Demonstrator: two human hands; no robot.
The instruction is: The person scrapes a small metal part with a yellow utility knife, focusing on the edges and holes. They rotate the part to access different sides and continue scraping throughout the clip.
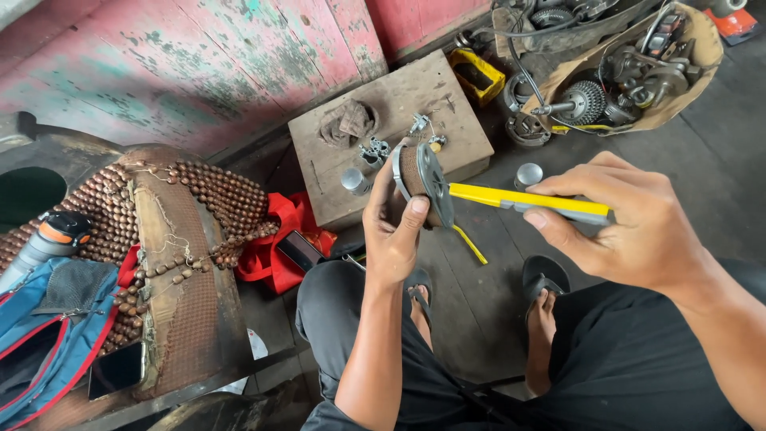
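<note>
1. Head view: left hand (392, 231) had its fingers clamped round a small metal disc part (423, 185), held up above the wooden block (391, 128).
2. Right hand (630, 223) was pinching a yellow knife (527, 201) against the disc.
3. Disc looked stiff and fairly heavy, so gripping it by the rim seemed safest.

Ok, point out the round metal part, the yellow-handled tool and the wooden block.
round metal part (427, 185), head view, on its dark flat face
yellow-handled tool (511, 198), head view, on the yellow handle between the hands
wooden block (399, 100), head view, on its bare top
</note>
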